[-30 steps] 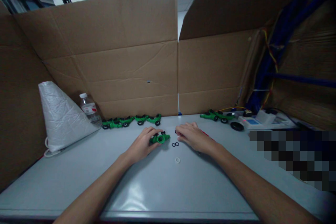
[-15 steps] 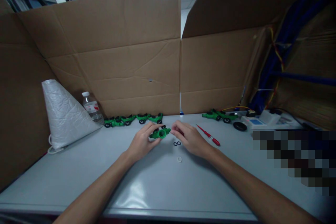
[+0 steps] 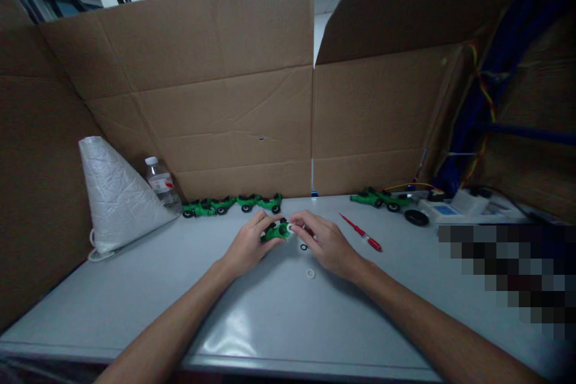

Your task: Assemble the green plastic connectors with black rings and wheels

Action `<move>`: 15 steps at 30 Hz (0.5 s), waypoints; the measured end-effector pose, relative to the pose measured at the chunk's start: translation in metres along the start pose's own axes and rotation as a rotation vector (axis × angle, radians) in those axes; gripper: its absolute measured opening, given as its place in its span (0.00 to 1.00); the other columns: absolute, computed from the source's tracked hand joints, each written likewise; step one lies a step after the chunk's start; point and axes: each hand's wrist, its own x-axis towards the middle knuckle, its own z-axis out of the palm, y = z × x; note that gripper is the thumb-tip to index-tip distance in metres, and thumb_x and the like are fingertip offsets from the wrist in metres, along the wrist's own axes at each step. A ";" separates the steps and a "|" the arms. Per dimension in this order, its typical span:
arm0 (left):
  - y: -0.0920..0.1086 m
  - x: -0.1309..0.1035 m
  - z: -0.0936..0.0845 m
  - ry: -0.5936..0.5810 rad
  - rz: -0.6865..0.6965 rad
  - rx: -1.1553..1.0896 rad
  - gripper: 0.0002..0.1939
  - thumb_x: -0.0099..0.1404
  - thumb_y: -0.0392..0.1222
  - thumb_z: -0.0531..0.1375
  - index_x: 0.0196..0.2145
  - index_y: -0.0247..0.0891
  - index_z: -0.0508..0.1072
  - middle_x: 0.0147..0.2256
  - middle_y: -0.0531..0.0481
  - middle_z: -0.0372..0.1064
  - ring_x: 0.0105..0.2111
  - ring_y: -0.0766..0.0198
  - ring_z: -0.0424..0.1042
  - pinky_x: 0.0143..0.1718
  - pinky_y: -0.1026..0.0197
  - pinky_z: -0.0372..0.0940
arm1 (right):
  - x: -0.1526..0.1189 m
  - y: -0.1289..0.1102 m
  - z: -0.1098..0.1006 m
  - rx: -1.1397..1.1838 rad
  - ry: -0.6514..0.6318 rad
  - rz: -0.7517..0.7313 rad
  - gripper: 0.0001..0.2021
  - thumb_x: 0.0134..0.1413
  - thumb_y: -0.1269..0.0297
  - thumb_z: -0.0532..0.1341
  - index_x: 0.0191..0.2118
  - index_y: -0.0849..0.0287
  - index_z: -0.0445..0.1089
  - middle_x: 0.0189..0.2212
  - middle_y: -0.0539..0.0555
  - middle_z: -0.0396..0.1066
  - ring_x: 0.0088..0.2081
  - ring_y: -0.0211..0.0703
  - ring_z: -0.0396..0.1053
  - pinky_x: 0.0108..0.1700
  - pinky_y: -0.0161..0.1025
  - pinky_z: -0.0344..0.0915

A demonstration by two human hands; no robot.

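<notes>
Between thumb and fingers, my left hand (image 3: 249,244) grips a green toy car (image 3: 275,232) just above the table, with a round hole in its side towards me. My right hand (image 3: 327,244) pinches a small white ring (image 3: 290,228) at the right end of the car; whether the two touch, I cannot tell. Below my right fingertips a black ring (image 3: 303,247) lies on the table (image 3: 270,318). Nearer to me rests another white ring (image 3: 311,274).
Several green toy cars (image 3: 220,206) line the back left, and more green cars (image 3: 380,198) stand back right. A red screwdriver (image 3: 362,233) lies right of my hand. Behind are a bottle (image 3: 161,185), a white foil bag (image 3: 119,204), a black ring-shaped object (image 3: 416,218), a power strip (image 3: 443,211) and cardboard walls (image 3: 225,114).
A white ring now shows in my right fingertips, close to the car. The car has turned slightly in my left hand. Only one of the two black rings is visible now. The view shifted slightly.
</notes>
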 end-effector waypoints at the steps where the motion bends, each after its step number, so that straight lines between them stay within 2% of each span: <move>1: -0.001 0.000 0.000 0.004 0.009 -0.002 0.25 0.72 0.50 0.65 0.63 0.45 0.71 0.44 0.47 0.69 0.43 0.58 0.72 0.48 0.56 0.70 | 0.000 0.001 0.001 -0.003 0.003 -0.011 0.06 0.75 0.63 0.55 0.48 0.53 0.68 0.39 0.53 0.75 0.41 0.47 0.74 0.46 0.42 0.67; 8: -0.006 -0.002 0.002 0.064 0.061 0.003 0.27 0.71 0.52 0.67 0.64 0.44 0.72 0.48 0.45 0.73 0.46 0.57 0.75 0.50 0.56 0.72 | -0.001 -0.005 0.003 -0.041 0.015 -0.118 0.06 0.75 0.66 0.54 0.48 0.52 0.68 0.39 0.54 0.73 0.42 0.49 0.73 0.47 0.43 0.67; 12: -0.008 -0.003 0.003 0.058 0.098 0.016 0.26 0.71 0.52 0.66 0.63 0.43 0.72 0.49 0.43 0.73 0.48 0.55 0.76 0.51 0.54 0.73 | -0.003 -0.008 0.006 -0.100 -0.003 -0.129 0.08 0.75 0.69 0.54 0.51 0.53 0.68 0.43 0.56 0.72 0.44 0.50 0.72 0.47 0.44 0.67; 15: -0.007 -0.002 0.004 0.063 0.119 0.015 0.26 0.71 0.53 0.66 0.62 0.41 0.73 0.48 0.43 0.74 0.47 0.55 0.76 0.51 0.53 0.73 | -0.004 -0.008 0.008 -0.109 -0.001 -0.109 0.06 0.74 0.69 0.55 0.49 0.54 0.68 0.41 0.55 0.72 0.43 0.49 0.72 0.46 0.44 0.67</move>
